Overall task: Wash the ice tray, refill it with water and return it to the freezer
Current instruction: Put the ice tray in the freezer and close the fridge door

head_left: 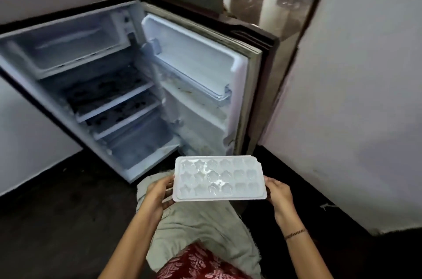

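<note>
Closest to you, red patterned fabric (196, 262) shows at the bottom edge, and a pale grey-green cloth (201, 230) is spread below your forearms. On your right wrist sits a thin dark bracelet (295, 233). Your left hand (157, 194) grasps the left short edge of the white ice tray (218, 178), fingers curled under its rim, while your right hand (279, 194) grips the right short edge — so the tray is held between both hands, roughly level, out in front of your body and above the dark floor (57, 221). Its star-shaped cells sit in three rows; several near the middle look glossy, but you cannot tell whether they hold water or ice. Just beyond the tray stands a small refrigerator (68, 18), its door (201, 86) swung open to the right. The lower compartment has a clear drawer (141, 141) at the bottom and two shelves (118, 105) above it with dark patterned surfaces. At the top is the freezer compartment (68, 47) — open, white inside. The door's inner shelf (217, 93) juts out near its middle. To the right rises a pale wall (365, 95), and farther back a glossy floor (262, 11) leads into another room.
</note>
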Action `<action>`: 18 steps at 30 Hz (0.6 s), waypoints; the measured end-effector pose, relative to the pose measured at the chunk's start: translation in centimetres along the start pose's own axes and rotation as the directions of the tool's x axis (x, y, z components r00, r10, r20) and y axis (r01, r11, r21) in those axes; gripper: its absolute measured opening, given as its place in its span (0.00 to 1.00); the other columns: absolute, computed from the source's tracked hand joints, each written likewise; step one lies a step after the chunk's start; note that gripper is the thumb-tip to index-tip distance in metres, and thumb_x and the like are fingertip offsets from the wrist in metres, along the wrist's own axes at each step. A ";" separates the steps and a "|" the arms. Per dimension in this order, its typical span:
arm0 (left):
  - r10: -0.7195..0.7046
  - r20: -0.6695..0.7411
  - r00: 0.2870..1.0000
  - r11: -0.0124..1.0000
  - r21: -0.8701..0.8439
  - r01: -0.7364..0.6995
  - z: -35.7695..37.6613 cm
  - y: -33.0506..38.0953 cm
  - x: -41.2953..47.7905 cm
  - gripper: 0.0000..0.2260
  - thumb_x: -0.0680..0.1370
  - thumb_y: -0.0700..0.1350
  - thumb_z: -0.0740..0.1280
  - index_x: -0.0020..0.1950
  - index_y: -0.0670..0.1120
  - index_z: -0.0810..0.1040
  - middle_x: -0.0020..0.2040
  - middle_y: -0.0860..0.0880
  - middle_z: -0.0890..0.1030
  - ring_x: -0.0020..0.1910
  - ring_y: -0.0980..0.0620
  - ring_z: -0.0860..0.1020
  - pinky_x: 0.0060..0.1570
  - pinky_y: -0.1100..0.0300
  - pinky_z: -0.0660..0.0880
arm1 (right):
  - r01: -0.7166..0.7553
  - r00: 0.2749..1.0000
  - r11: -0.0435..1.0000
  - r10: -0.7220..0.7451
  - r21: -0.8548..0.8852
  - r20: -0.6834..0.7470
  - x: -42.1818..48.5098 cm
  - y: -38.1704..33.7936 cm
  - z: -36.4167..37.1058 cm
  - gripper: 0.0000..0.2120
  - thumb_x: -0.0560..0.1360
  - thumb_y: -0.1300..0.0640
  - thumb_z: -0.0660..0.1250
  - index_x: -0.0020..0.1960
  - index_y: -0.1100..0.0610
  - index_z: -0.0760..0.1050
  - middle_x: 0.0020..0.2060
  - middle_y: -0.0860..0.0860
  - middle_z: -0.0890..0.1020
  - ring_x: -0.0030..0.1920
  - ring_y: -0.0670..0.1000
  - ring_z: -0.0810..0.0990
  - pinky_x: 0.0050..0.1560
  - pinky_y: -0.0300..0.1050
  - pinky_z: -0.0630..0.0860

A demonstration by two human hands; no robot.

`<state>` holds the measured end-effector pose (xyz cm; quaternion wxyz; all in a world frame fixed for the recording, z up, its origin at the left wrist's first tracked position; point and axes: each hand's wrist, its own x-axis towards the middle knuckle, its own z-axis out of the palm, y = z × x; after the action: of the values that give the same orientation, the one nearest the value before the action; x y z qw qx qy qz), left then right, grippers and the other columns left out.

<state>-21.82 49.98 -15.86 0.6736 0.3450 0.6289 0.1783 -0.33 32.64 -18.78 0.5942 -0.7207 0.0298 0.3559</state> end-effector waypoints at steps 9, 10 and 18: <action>-0.036 -0.159 0.987 0.978 -0.207 0.002 -8.3 3.2 6.0 0.05 0.75 0.36 0.65 0.47 0.43 0.80 0.40 0.45 0.81 0.36 0.50 0.77 0.35 0.57 0.73 | 0.022 0.982 0.988 0.007 -0.152 0.188 4.0 -1.5 13.2 0.09 0.76 0.65 0.64 0.40 0.60 0.80 0.43 0.59 0.83 0.42 0.55 0.80 0.46 0.49 0.77; -0.037 -0.172 0.984 0.974 -0.226 -0.003 -9.0 3.7 6.8 0.06 0.75 0.35 0.65 0.46 0.43 0.80 0.42 0.45 0.81 0.38 0.50 0.78 0.36 0.57 0.74 | 0.027 0.980 0.987 0.005 -0.159 0.200 4.5 -1.8 14.8 0.10 0.76 0.66 0.64 0.39 0.60 0.79 0.42 0.58 0.82 0.39 0.53 0.79 0.42 0.45 0.77; -0.037 -0.249 0.968 0.950 -0.308 -0.043 -14.0 8.0 11.7 0.06 0.76 0.34 0.64 0.50 0.41 0.79 0.48 0.42 0.81 0.39 0.49 0.79 0.40 0.54 0.77 | 0.097 0.959 0.965 -0.026 -0.243 0.282 7.3 -4.2 25.5 0.11 0.76 0.65 0.65 0.36 0.57 0.77 0.39 0.55 0.81 0.37 0.49 0.77 0.42 0.42 0.75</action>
<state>-32.18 66.86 -18.41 0.6341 0.2099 0.6727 0.3183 -5.08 59.03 -20.28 0.5060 -0.7348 -0.1217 0.4350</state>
